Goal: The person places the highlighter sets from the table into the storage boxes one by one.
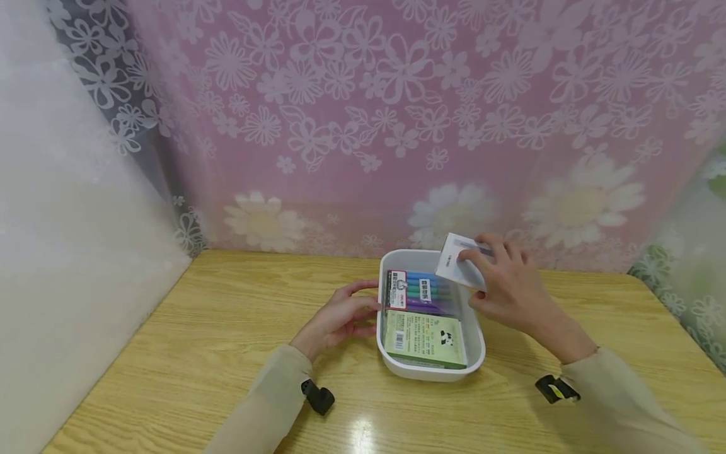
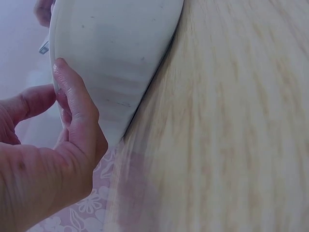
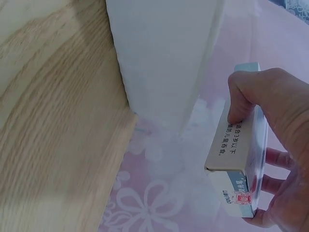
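A white plastic basin (image 1: 431,374) stands on the table. My left hand (image 1: 345,315) is at its left side; in the left wrist view the thumb (image 2: 38,102) meets the rim and curled fingers lie along the outer wall. My right hand (image 1: 507,287) grips a small white and blue box (image 1: 458,260), tilted over the basin's far right part. In the right wrist view the thumb presses one narrow printed side of the box (image 3: 231,145), fingers behind it. Inside the basin lie a pack of coloured pens (image 1: 418,291) and a green box with a panda picture (image 1: 425,339).
The wooden table (image 1: 227,334) extends to both sides of the basin. Behind it hangs a pink curtain (image 1: 340,126) with white flowers, and a pale sheet (image 1: 74,221) hangs at the left. Black wrist cameras (image 1: 319,397) are strapped to both sleeves.
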`<state>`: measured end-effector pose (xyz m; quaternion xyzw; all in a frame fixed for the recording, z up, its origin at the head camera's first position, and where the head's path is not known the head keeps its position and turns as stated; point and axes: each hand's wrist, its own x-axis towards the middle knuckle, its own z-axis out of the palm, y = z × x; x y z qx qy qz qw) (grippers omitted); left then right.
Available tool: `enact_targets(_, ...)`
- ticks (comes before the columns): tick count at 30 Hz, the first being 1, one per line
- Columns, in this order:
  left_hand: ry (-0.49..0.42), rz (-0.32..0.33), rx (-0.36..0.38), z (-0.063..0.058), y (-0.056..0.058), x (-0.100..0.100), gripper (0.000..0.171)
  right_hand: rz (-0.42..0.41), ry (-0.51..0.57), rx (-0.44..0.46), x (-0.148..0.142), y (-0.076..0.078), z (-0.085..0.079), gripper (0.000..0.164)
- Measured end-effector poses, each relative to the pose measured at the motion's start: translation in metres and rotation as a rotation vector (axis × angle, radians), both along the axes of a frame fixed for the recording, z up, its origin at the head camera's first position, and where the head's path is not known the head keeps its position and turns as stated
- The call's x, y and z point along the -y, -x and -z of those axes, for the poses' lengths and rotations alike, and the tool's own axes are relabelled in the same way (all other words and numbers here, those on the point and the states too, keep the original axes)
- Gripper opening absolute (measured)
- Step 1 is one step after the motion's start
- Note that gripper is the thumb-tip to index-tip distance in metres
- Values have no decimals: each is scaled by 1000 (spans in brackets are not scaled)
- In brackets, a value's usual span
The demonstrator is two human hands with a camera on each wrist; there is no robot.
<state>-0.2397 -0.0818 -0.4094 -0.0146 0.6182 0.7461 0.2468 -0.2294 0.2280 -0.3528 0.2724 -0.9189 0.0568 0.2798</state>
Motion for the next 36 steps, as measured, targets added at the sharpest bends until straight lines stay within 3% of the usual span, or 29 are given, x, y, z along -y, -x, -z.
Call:
enact_targets(19,18,4,-8,1,-1,-2,59,-53,-13,90,30,3,12,57)
enact_targets(36,32,2,-13,-1,1,1,59,-97,-53,193,47,14,12,59)
